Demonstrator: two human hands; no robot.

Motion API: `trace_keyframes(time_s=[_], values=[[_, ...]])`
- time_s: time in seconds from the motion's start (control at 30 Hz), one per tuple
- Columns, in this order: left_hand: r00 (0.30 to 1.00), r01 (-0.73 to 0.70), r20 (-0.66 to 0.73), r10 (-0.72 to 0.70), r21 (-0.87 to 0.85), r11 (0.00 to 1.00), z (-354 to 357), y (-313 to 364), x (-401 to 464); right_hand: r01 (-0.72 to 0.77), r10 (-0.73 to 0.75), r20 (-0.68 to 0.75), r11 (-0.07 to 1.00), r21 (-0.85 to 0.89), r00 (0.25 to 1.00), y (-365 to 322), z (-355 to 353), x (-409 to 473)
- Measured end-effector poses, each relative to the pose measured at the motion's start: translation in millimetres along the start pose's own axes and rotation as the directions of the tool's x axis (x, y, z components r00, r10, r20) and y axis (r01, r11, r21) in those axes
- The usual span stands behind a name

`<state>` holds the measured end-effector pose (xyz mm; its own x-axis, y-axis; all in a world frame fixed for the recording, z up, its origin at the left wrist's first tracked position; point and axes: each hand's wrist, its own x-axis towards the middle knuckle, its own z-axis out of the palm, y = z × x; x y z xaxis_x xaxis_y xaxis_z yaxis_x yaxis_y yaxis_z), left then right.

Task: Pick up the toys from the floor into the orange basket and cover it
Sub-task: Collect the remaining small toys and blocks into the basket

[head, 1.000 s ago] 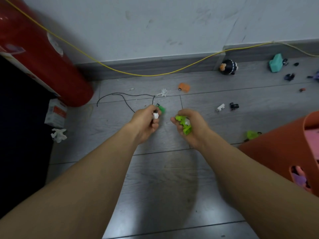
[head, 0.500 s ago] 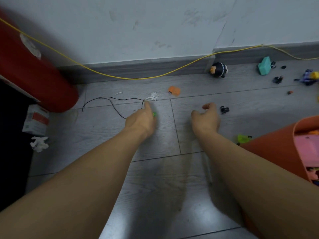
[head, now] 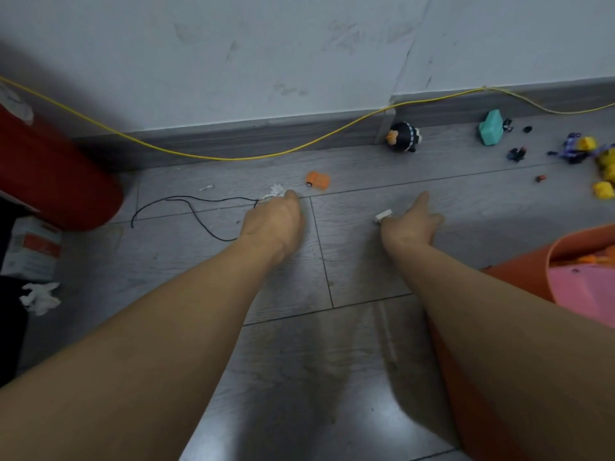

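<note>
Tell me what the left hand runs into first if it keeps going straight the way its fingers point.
Most likely the small white toy: the left hand points up toward the wall, its fingertip already at the toy's edge. Contact is unclear from this angle. The orange toy car lies just off that line.

Home floor [head: 299, 361] strewn with toys [head: 492, 127]

A second ago you held both hands together over the floor, the left hand [head: 273, 221] pinching a small white and green piece and the right hand [head: 411, 224] cupping a bright green toy. Neither piece shows now. Your hands have parted and gone forward toward the orange toy car [head: 317, 180]: the left reaches the white toy [head: 276, 191] just beside it, the right lies at the small white block [head: 382, 215].
</note>
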<state>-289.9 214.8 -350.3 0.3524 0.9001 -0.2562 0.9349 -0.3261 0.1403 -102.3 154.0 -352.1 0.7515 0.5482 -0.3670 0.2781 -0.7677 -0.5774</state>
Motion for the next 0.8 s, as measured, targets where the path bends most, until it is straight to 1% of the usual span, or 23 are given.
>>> trace_keyframes(time_s=[0.07,0.13,0.27,0.33,0.37,0.43,0.47,0.57,0.7,0.73,0.77,0.8], values=[[1.0,-0.003,-0.026,0.003,-0.009,1.0,-2.4,4.2,4.8,0.128,-0.123,0.062,0.987,-0.097,0.991,3.6,0.7,-0.7],[0.999,-0.018,-0.035,0.018,-0.011,1.0,-6.7,9.1,12.0,0.235,-0.223,0.094,0.959,-0.156,0.97,6.9,2.7,-1.5],[0.999,-0.017,-0.03,0.016,-0.052,0.999,-17.5,17.0,28.5,0.371,-0.356,0.105,0.907,-0.201,0.928,10.2,9.8,-5.0],[0.999,-0.04,-0.029,0.039,-0.052,0.998,-19.6,25.0,33.6,0.456,-0.426,0.175,0.864,-0.213,0.888,12.2,14.2,-6.8],[0.998,-0.053,-0.028,0.051,-0.06,0.997,-20.2,30.8,34.6,0.491,-0.449,0.216,0.843,-0.221,0.867,13.1,16.3,-7.3],[0.996,-0.084,-0.037,0.084,-0.013,0.996,-20.4,37.3,37.4,0.53,-0.463,0.282,0.812,-0.245,0.84,12.6,18.6,-7.7],[0.996,-0.079,-0.033,0.078,-0.033,0.996,-21.3,37.8,40.7,0.543,-0.467,0.303,0.801,-0.254,0.831,12.0,19.5,-7.9],[0.995,-0.093,-0.027,0.092,-0.012,0.996,-17.6,34.3,47.3,0.611,-0.527,0.324,0.744,-0.271,0.786,11.8,21.3,-9.2],[0.989,-0.144,0.052,0.137,0.182,0.973,-9.1,34.1,42.4,0.676,-0.586,0.341,0.672,-0.302,0.735,14.5,25.3,-11.7],[0.991,-0.134,0.047,0.129,0.141,0.981,-5.1,34.8,43.3,0.681,-0.59,0.342,0.661,-0.316,0.731,14.8,26.1,-12.0],[0.985,-0.17,0.057,0.163,0.173,0.97,-3.1,35.9,44.1,0.688,-0.599,0.34,0.649,-0.324,0.725,15.1,26.4,-12.3],[0.986,-0.166,0.044,0.161,0.132,0.977,-1.0,36.0,44.7,0.7,-0.612,0.341,0.636,-0.324,0.714,15.3,26.4,-13.0]])
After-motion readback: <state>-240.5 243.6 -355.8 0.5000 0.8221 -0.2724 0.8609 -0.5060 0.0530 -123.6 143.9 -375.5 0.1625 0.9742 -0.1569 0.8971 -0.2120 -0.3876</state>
